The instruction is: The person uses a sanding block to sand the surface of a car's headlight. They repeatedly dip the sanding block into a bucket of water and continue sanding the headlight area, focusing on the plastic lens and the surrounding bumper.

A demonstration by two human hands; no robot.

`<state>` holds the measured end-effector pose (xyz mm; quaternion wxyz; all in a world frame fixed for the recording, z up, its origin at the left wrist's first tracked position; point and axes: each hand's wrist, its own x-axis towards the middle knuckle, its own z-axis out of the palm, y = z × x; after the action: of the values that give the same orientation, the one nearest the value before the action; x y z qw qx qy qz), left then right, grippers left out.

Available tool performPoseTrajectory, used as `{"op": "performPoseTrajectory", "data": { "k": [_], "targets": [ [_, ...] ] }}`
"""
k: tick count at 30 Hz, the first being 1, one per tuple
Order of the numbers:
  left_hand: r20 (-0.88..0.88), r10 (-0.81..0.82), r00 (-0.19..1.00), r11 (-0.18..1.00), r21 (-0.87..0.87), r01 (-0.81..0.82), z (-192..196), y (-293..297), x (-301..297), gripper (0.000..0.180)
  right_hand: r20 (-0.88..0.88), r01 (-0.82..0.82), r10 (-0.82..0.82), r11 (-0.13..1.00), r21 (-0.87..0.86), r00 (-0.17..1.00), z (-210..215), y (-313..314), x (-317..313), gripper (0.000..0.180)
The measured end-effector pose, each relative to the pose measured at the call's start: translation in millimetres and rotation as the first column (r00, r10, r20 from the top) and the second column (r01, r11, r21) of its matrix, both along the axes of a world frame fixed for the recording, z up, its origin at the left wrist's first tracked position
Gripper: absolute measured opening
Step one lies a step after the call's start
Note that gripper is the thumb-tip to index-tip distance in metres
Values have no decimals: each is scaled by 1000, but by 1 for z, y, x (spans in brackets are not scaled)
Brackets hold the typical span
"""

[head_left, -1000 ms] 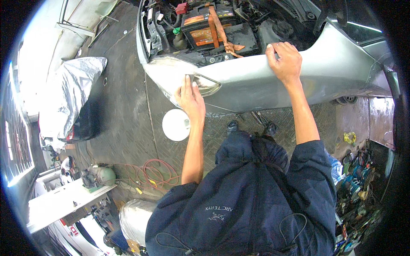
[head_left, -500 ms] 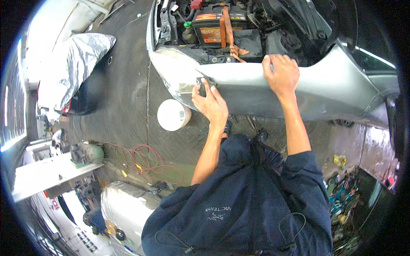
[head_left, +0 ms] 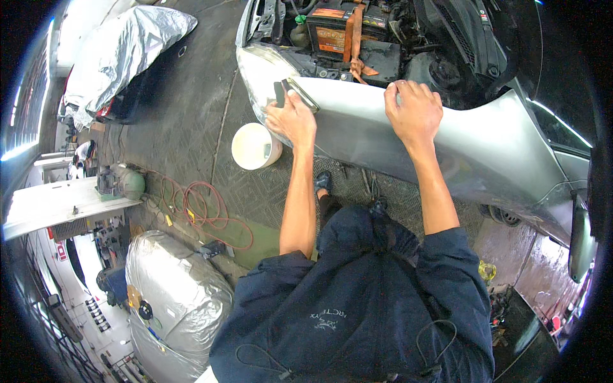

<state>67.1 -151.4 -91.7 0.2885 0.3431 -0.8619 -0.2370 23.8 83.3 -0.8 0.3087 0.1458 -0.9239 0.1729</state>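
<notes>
A silver car fender (head_left: 357, 105) runs across the upper right, its top edge along the engine bay. My left hand (head_left: 294, 121) is closed on a small dark flat block (head_left: 280, 93) at the fender's front end, beside the headlight (head_left: 258, 70). The headlight's lens looks pale and hazy. My right hand (head_left: 415, 115) rests at the fender's upper edge with its fingers curled; whether anything is inside them is hidden. Between my hands lies a stretch of bare fender.
A white bucket (head_left: 255, 147) stands on the floor below the headlight. The open engine bay holds a battery (head_left: 331, 38) with an orange strap (head_left: 355, 38). Red hose (head_left: 204, 207) lies coiled at the left. Silver-covered vehicles (head_left: 131, 57) stand further off; another person is far left.
My view has shifted, so the bucket and the car sit higher. My left hand has turned, and the dark block now shows beyond its fingertips. My right hand stays at the fender edge.
</notes>
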Motion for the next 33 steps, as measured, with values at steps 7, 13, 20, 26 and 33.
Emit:
{"op": "performPoseTrajectory", "data": {
  "k": [7, 13, 20, 26, 33],
  "targets": [
    [123, -177, 976, 977, -95, 189, -11, -6, 25, 56, -48, -22, 21, 999, -34, 999, -6, 1, -5, 20],
    [156, -354, 922, 920, -121, 373, -2, -11, 34, 50, -7, -9, 9, 1000, -25, 1000, -3, 3, -3, 21],
    [193, -284, 939, 957, 7, 288, 8, -2, 28, 50, 83, 29, -32, 999, 42, 996, -1, 4, 1, 21],
    [60, -323, 945, 922, -204, 328, -5, -32, 15, 50, 75, 54, -58, 997, 52, 996, -3, 0, -7, 25],
    [-392, -225, 892, 874, 323, 363, 19, -28, 27, 36, 85, 55, -60, 997, 61, 995, -2, -3, -2, 27]
  ]
}}
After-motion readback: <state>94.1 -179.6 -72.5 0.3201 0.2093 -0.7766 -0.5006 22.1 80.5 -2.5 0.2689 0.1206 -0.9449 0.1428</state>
